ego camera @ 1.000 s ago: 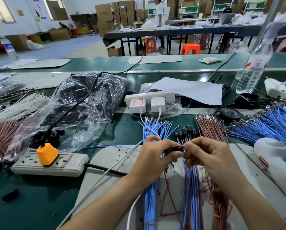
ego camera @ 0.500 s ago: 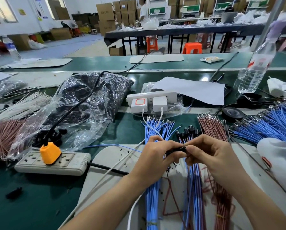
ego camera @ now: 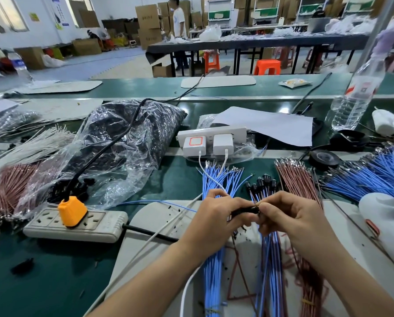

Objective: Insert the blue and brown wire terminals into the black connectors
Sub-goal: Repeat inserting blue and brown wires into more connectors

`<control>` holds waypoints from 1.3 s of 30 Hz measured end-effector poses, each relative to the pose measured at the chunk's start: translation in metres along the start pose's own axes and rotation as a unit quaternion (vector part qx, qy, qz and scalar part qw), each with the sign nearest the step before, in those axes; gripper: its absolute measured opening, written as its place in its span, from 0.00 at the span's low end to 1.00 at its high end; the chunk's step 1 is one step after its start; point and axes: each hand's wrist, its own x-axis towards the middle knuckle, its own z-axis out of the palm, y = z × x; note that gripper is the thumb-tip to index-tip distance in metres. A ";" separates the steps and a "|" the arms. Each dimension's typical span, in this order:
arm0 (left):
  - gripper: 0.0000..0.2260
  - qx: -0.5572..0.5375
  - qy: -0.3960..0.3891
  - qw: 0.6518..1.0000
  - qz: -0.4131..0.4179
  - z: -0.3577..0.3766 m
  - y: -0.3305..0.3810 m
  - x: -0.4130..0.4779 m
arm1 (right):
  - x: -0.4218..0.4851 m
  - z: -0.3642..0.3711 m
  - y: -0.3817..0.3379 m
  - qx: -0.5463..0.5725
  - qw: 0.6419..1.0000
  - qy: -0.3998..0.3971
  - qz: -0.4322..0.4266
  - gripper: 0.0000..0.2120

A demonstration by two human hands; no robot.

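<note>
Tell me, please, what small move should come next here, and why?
Probably push the right hand gently toward the connector to seat the terminal: the left hand grips the connector, and the right pinches at its end. The terminal itself is hidden.

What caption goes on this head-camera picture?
Left hand holds a black connector, right hand pinches its tip, above blue wires.

This is a factory work room. Long green tables [ego camera: 132,90] hold big piles of blue wires [ego camera: 379,175] and brown wires [ego camera: 294,179]. Cardboard boxes [ego camera: 146,19] are stacked at the back, near orange stools [ego camera: 267,66].
</note>
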 end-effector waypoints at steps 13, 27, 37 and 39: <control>0.11 -0.037 -0.029 0.998 -0.033 -0.002 -0.002 -0.001 | 0.000 -0.002 0.000 0.031 0.998 -0.027 0.036 0.07; 0.10 -0.042 -0.068 0.995 -0.066 -0.004 -0.004 -0.002 | 0.000 -0.003 -0.001 -0.015 0.999 -0.042 0.019 0.01; 0.09 -0.060 -0.053 0.995 -0.054 -0.003 -0.005 -0.001 | 0.000 -0.001 -0.002 -0.022 0.999 -0.010 -0.025 0.07; 0.08 -0.075 -0.048 0.994 -0.063 -0.003 -0.005 -0.001 | 0.000 -0.003 -0.005 0.006 0.999 0.022 -0.033 0.04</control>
